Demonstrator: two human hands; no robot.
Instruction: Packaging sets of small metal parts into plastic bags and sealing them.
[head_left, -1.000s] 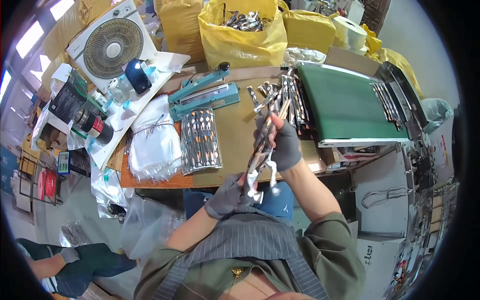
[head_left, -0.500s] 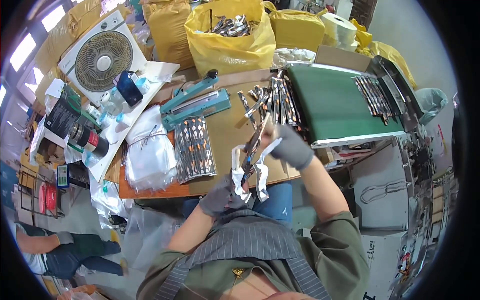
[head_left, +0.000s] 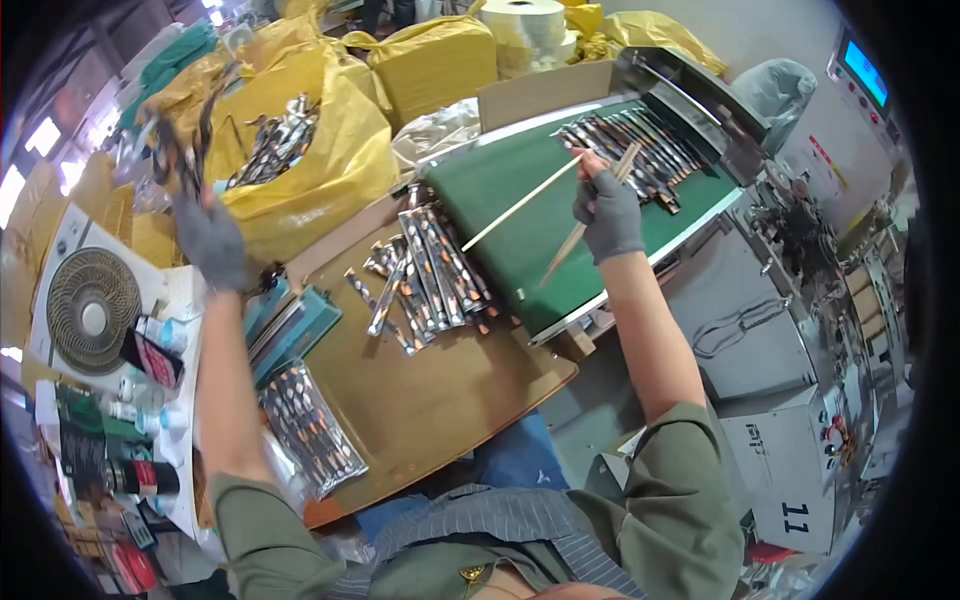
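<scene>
My left hand (head_left: pixel 210 245), in a grey fingerless glove, is raised at the far left beside the large open yellow bag (head_left: pixel 350 150). It is closed on dark patterned wrappers (head_left: pixel 180 165), blurred by motion. Over the green conveyor belt (head_left: pixel 500 190), my gloved right hand (head_left: pixel 608 205) grips several pale wooden chopsticks (head_left: pixel 520 205), which point in different directions. Beyond its fingertips, a row of black patterned chopstick packets (head_left: pixel 650 145) lies on the belt. More such packets (head_left: pixel 435 265) are heaped on the brown table (head_left: pixel 440 390), against the belt's left edge.
A teal bag sealer (head_left: pixel 295 330) stands on the table behind a clear bag of packets (head_left: pixel 310 425). At the left are a white fan (head_left: pixel 95 300) and a phone (head_left: pixel 152 355). Dark wrappers (head_left: pixel 285 140) fill part of the yellow bag. A machine with a blue screen (head_left: pixel 865 72) stands right.
My hands have parted from in front of my body: the left went far left with the wrappers, the right went to the belt with the chopsticks. The whole view has turned right.
</scene>
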